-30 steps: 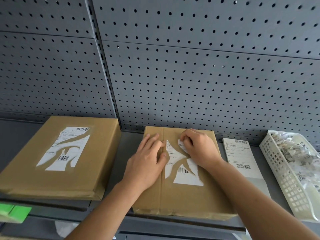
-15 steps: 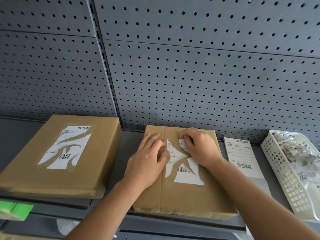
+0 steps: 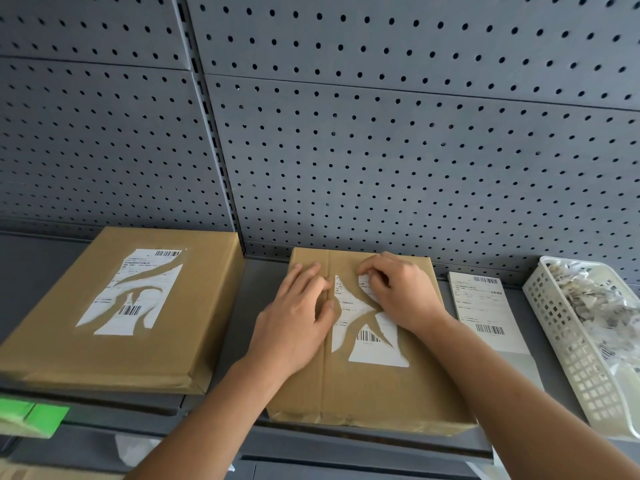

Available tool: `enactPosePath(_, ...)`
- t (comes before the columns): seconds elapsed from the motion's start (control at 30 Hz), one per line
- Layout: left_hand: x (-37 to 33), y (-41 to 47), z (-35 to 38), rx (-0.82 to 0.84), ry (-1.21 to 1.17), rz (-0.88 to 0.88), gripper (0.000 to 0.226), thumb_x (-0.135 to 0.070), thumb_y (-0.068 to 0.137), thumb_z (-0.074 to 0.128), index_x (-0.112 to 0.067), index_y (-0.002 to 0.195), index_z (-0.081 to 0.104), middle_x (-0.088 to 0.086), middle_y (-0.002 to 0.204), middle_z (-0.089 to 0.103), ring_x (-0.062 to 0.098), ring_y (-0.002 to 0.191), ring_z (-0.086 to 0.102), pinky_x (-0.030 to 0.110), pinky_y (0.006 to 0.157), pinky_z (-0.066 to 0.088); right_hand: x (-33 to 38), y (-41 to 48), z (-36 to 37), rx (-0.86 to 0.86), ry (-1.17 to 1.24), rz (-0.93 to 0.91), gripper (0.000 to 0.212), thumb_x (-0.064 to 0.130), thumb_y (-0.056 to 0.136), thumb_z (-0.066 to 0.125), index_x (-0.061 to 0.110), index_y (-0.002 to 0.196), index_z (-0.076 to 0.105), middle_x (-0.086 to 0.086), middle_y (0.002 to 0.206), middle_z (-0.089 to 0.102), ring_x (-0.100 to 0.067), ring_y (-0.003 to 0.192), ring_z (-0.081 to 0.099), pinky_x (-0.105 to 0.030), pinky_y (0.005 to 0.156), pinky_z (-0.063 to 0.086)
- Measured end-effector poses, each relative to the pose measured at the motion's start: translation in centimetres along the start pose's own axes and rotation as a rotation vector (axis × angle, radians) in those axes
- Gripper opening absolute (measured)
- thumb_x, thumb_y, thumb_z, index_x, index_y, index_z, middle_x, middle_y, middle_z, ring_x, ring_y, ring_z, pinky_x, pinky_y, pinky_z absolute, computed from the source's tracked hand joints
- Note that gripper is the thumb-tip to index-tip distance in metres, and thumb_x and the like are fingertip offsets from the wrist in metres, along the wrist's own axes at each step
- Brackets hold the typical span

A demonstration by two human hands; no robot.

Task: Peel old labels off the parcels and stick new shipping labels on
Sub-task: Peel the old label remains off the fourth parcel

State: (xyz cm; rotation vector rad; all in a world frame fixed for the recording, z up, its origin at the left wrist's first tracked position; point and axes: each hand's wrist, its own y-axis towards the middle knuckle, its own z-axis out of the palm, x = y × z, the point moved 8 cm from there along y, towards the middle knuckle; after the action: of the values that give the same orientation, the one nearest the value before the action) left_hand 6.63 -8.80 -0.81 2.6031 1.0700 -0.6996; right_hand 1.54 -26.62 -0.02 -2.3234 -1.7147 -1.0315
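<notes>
A brown parcel lies on the grey shelf in front of me, with a torn white old label stuck on its top. My left hand rests flat on the parcel just left of the label, fingers straight. My right hand has curled fingers and picks at the label's upper right corner with its fingertips. A second brown parcel at the left carries its own torn label. A stack of new shipping labels lies right of the middle parcel.
A white perforated basket at the far right holds several torn label scraps. A grey pegboard wall stands close behind the shelf. Something green sticks out on the level below at the left.
The view has shifted slightly. Both hands stay in place on the middle parcel, the right fingers still working at the label's top corner.
</notes>
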Motion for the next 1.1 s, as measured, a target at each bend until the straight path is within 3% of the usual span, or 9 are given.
enactPosePath(0.2,0.0,0.0,0.1,0.000,0.002,0.001,0.029,-0.044,0.106,0.037,-0.038,0.133,0.046,-0.028,0.162,0.015,-0.007,0.150,-0.007,0.044,0.102,0.043,0.2,0.0,0.3,0.020,-0.065,0.020,0.022,0.009,0.090,0.049,0.024,0.085,0.064,0.018,0.090,0.065,-0.007,0.077,0.054,-0.035,0.065,0.051)
enactPosePath(0.4,0.0,0.0,0.0,0.001,-0.002,-0.002,0.029,-0.044,0.106,0.037,-0.038,0.133,0.046,-0.028,0.162,0.015,-0.007,0.150,-0.006,0.043,0.101,0.042,0.2,-0.1,0.1,0.010,-0.015,-0.013,0.022,0.010,0.095,0.050,0.025,0.093,0.067,0.022,0.088,0.061,-0.007,0.074,0.055,-0.033,0.063,0.049)
enactPosePath(0.5,0.0,0.0,0.1,0.004,-0.005,-0.003,0.029,-0.044,0.106,0.037,-0.038,0.132,0.046,-0.028,0.162,0.015,-0.007,0.150,-0.007,0.044,0.101,0.042,0.3,-0.2,0.0,-0.004,-0.001,-0.017,0.020,0.011,0.090,0.050,0.023,0.085,0.065,0.020,0.085,0.062,-0.006,0.073,0.054,-0.033,0.062,0.050)
enactPosePath(0.6,0.0,0.0,0.0,0.004,-0.008,-0.003,0.029,-0.043,0.106,0.037,-0.038,0.133,0.046,-0.028,0.162,0.015,-0.007,0.150,-0.006,0.046,0.102,0.043,0.2,-0.1,-0.3,-0.019,0.040,-0.015,0.019,0.016,0.089,0.047,0.023,0.084,0.064,0.018,0.084,0.062,-0.006,0.071,0.055,-0.031,0.060,0.048)
enactPosePath(0.83,0.0,-0.1,-0.1,0.000,-0.005,0.002,0.030,-0.043,0.106,0.037,-0.038,0.133,0.046,-0.028,0.162,0.016,-0.007,0.150,-0.006,0.044,0.103,0.043,0.5,-0.1,-0.5,-0.006,0.042,-0.038,0.016,0.005,0.086,0.058,0.019,0.083,0.066,0.019,0.077,0.057,-0.005,0.064,0.052,-0.023,0.056,0.037)
enactPosePath(1.0,-0.1,-0.1,-0.1,0.002,0.000,0.002,0.030,-0.043,0.106,0.037,-0.037,0.134,0.046,-0.027,0.162,0.015,-0.006,0.150,-0.006,0.045,0.104,0.043,0.4,-0.2,-0.5,0.061,0.026,-0.050,0.010,0.015,0.088,0.069,0.022,0.096,0.070,0.016,0.075,0.052,-0.005,0.068,0.051,-0.012,0.059,0.036)
enactPosePath(1.1,0.0,-0.1,-0.1,0.002,0.004,0.003,0.029,-0.043,0.106,0.037,-0.037,0.133,0.046,-0.027,0.162,0.015,-0.006,0.150,-0.007,0.043,0.104,0.043,0.7,0.1,-0.1,0.079,-0.038,-0.084,0.007,0.017,0.092,0.067,0.022,0.095,0.071,0.015,0.087,0.060,-0.005,0.070,0.054,-0.022,0.062,0.043)
